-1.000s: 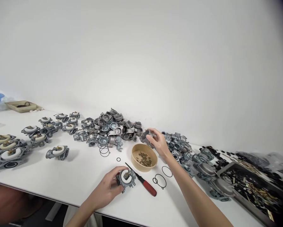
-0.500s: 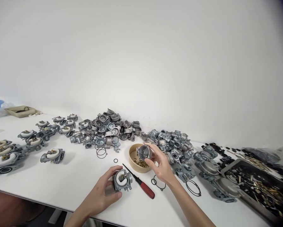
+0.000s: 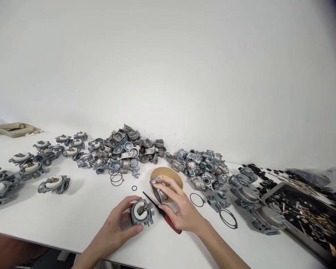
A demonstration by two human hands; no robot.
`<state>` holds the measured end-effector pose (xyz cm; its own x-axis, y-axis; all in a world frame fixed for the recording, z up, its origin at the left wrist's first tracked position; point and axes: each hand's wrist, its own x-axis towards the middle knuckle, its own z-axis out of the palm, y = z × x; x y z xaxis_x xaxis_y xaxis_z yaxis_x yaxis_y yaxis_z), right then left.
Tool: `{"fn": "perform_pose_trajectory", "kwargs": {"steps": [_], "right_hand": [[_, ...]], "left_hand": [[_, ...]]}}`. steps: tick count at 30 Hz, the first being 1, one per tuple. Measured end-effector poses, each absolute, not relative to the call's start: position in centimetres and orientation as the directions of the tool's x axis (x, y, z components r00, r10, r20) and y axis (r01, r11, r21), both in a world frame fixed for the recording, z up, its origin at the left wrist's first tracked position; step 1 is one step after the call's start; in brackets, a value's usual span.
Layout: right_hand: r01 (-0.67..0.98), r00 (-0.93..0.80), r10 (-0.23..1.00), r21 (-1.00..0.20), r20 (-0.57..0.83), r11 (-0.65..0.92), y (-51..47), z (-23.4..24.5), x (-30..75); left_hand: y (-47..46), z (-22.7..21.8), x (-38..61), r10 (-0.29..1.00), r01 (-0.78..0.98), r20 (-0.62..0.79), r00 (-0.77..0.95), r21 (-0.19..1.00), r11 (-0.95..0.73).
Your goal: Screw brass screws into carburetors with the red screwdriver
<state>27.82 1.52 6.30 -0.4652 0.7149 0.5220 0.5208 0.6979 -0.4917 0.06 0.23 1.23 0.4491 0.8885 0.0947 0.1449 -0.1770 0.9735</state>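
My left hand (image 3: 116, 224) grips a grey carburetor body (image 3: 141, 212) with a white float on top, resting on the white table (image 3: 80, 213) near its front edge. My right hand (image 3: 180, 209) holds a grey metal bowl cover (image 3: 158, 191) tilted just above and to the right of that body, fingers curled round it. A screwdriver with a red handle (image 3: 170, 222) lies under my right hand. Behind it stands a tan round bowl (image 3: 170, 173) with small brass screws.
A heap of metal covers (image 3: 125, 151) and another of carburetor bodies (image 3: 204, 170) lie at the back. Bodies with white floats (image 3: 54, 183) fill the left side. Black O-rings (image 3: 116, 178) lie scattered. A dark tray of parts (image 3: 305, 216) sits right; a beige tray (image 3: 13, 129) far left.
My right hand picked a cover from the back heap and brought it forward and down, over the bowl, to beside the body in my left hand. The view shifted slightly right.
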Motion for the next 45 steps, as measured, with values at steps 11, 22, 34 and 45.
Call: {"fn": "perform_pose_trajectory", "kwargs": {"steps": [11, 22, 34, 45], "right_hand": [[0.541, -0.411, 0.76, -0.536, 0.504, 0.648, 1.7, 5.8, 28.1], [0.551, -0.415, 0.765, -0.533, 0.492, 0.642, 1.5, 5.8, 28.1], [0.496, -0.439, 0.771, -0.591, 0.462, 0.636, 1.3, 5.9, 27.9], [0.524, -0.503, 0.73, -0.509, 0.462, 0.683, 1.1, 5.8, 27.7]], "left_hand": [[0.1, 1.4, -0.1, 0.932, 0.282, 0.017, 0.361, 0.951, -0.126], [0.3, 1.0, -1.3, 0.838, 0.143, 0.014, 0.546, 0.984, -0.11], [0.2, 0.9, -0.5, 0.833, 0.111, 0.016, 0.552, 0.989, -0.093], [-0.1, 1.7, -0.1, 0.842, 0.081, 0.02, 0.539, 0.994, -0.075]]}}
